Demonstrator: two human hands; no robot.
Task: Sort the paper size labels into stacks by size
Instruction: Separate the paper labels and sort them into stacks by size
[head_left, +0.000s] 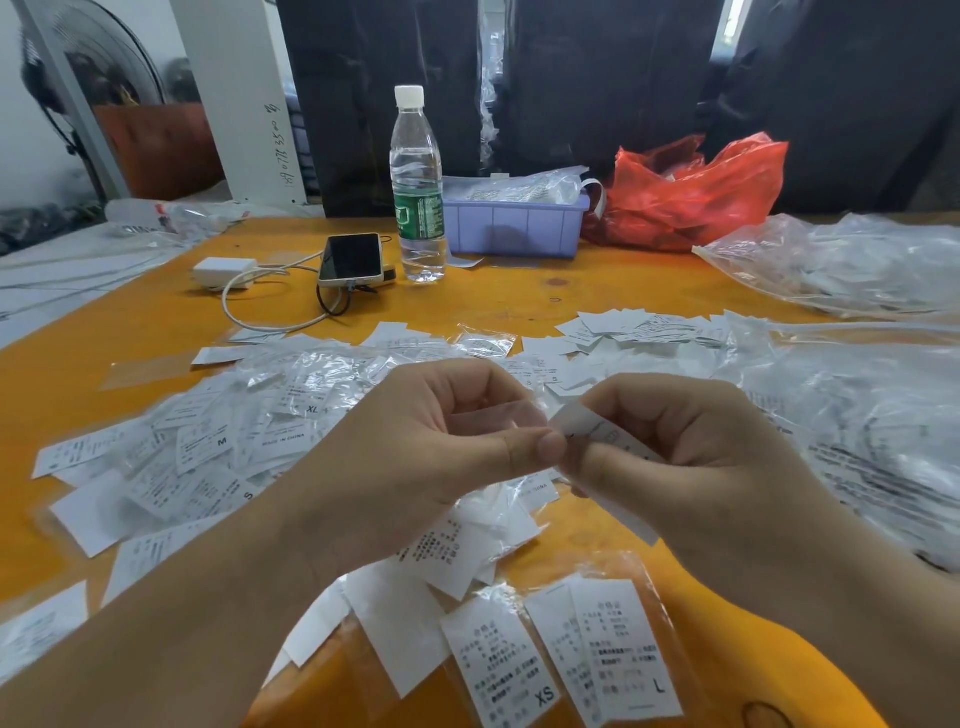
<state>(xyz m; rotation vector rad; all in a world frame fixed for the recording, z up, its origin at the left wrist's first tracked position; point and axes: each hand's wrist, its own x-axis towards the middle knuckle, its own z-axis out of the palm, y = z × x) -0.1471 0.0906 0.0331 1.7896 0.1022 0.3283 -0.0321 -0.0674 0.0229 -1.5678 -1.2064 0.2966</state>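
Behind scattered labels (218, 457): bottle (418, 187), phone (352, 259).

I count one water bottle (418, 187), one phone (353, 259), one white charger (224, 271), one lilac bin (514, 226) and one red plastic bag (691, 192). The paper labels (208, 457) on my table (545, 291) are too many to count. My two hands, left hand (415, 447) and right hand (696, 457), are both up.
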